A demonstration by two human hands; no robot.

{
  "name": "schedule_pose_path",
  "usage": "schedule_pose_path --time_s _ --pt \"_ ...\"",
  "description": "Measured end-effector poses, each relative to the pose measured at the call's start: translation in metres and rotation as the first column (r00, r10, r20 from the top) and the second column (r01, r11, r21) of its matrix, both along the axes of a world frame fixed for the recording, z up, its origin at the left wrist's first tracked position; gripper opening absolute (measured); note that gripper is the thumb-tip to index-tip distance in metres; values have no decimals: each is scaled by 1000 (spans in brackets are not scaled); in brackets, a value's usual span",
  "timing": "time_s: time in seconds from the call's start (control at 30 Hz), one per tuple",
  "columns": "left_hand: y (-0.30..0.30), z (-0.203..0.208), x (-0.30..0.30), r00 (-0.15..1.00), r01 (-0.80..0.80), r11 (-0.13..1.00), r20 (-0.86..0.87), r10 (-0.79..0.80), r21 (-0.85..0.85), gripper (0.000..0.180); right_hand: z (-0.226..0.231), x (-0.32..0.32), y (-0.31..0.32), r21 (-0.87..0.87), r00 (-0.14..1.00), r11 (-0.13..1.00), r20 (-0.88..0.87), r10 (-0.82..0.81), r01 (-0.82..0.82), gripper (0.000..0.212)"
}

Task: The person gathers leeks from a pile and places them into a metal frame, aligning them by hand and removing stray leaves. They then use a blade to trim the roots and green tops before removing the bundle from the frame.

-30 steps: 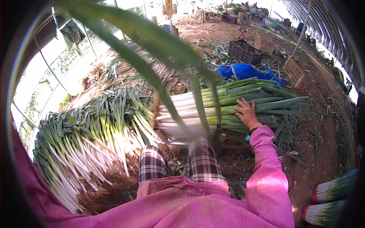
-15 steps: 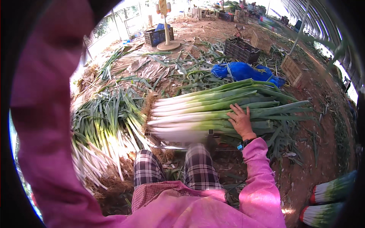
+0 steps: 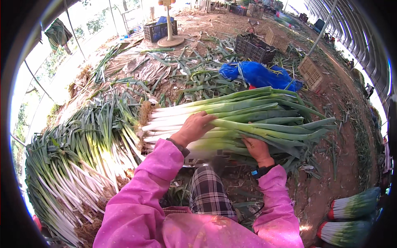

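A thick pile of leeks [image 3: 273, 109] lies crosswise in front of my knees, roots and white stems to the left, green leaves to the right. My left hand [image 3: 195, 127] is closed round a leek at its pale stem, on top of the pile. Along the near side, my right hand [image 3: 258, 150] grips leek leaves, its fingers partly tucked out of sight beneath them. What bears the pile is mostly hidden under it.
A large heap of loose leeks [image 3: 78, 177] covers the ground at left. Bundled leeks [image 3: 355, 204] with red bands lie at lower right. Beyond the pile are a blue net bag [image 3: 260, 75], a black crate [image 3: 254, 48], tan crates [image 3: 311, 73] and a stand's round base [image 3: 170, 41].
My left arm has come down from its raised place at the left, and its hand is now on the leeks. My right hand has shifted toward me, from the top of the leaves to their near side.
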State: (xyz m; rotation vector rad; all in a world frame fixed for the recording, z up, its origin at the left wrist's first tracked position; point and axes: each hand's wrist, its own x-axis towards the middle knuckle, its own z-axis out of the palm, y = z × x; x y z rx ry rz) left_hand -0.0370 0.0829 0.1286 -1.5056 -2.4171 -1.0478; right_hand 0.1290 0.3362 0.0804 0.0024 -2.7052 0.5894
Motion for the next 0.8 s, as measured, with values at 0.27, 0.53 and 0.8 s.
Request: schedule_pose_path --time_s 0.27,0.53,0.8 --pt "12 -38 13 988 -145 983 -27 149 110 32 13 2 -3 -15 999 999 5 37 -37 32" --pt "2 -50 -2 987 -61 996 151 51 58 31 19 0 -6 39 998 999 53 -31 29 28" --pt "8 -64 7 990 -131 981 -34 137 142 27 27 3 -13 430 948 902 -293 121 18 23"
